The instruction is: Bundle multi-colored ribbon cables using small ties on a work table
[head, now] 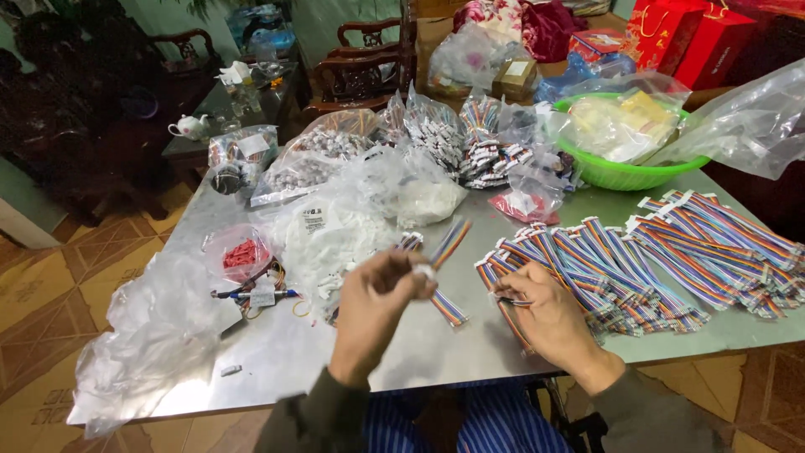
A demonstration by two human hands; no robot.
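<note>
I see dark olive-grey sleeves ending at both wrists, the left hand (375,295) and right hand (549,317) ungloved, blue-and-white striped trousers below.

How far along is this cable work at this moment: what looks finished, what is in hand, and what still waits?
Looks done: rows of rainbow ribbon cables lie fanned across the metal table. In hand: the left hand holds one ribbon cable by its white connector; the right hand rests on the nearest row. Left: bags of white connectors and bundled cables sit unopened behind.
</note>
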